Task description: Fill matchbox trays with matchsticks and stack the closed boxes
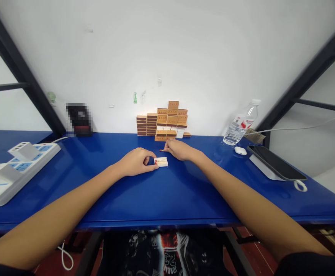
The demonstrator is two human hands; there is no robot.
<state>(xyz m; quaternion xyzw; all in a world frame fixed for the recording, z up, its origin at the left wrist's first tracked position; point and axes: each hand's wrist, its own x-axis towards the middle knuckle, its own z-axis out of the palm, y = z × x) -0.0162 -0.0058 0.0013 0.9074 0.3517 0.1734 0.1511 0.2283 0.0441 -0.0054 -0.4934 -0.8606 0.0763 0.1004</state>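
A small white matchbox tray (163, 162) with red-tipped matches in it rests on the blue table. My left hand (137, 161) grips the tray's left end between thumb and index finger. Just beyond and to the right, my right hand (179, 149) is closed in a pinch on one or more matches (162, 150), whose red tips stick out to the left. How many it holds is too small to tell. Close behind that hand, stacked orange-brown matchboxes (172, 119) stand against the wall, with a few white pieces among them.
A white power strip (38, 161) with plugs lies at the left, and a dark, partly blurred object (81, 122) stands behind it. On the right are a water bottle (240, 124), a white earbud case (240, 150) and a phone (275, 161) on a white box.
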